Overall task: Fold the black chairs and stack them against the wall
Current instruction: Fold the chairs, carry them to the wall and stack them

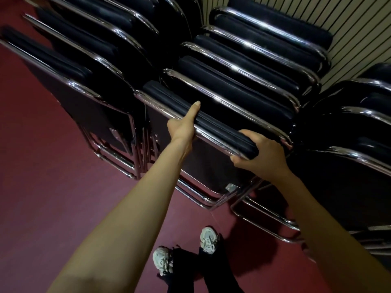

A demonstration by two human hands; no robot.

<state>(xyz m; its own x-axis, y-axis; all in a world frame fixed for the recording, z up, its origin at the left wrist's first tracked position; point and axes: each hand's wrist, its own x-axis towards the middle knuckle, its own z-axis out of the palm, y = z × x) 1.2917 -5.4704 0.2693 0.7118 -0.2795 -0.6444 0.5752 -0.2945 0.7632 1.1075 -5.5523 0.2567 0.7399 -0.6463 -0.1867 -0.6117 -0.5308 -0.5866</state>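
A folded black chair [213, 121] with a chrome tube frame stands upright at the front of the middle stack. My left hand [182, 125] grips its top rail from below, thumb lying straight along the black cushion edge. At the chair's right top corner, my right hand [260, 153] curls its fingers round the rail and cushion. Behind it, several more folded black chairs [249, 66] lean one after another toward the ribbed wall [355, 32].
A second stack of folded chairs [80, 66] stands to the left, a third [359, 127] to the right. Dark red floor [53, 187] spreads at the left and below. My two pale sneakers [184, 252] stand close to the chair legs.
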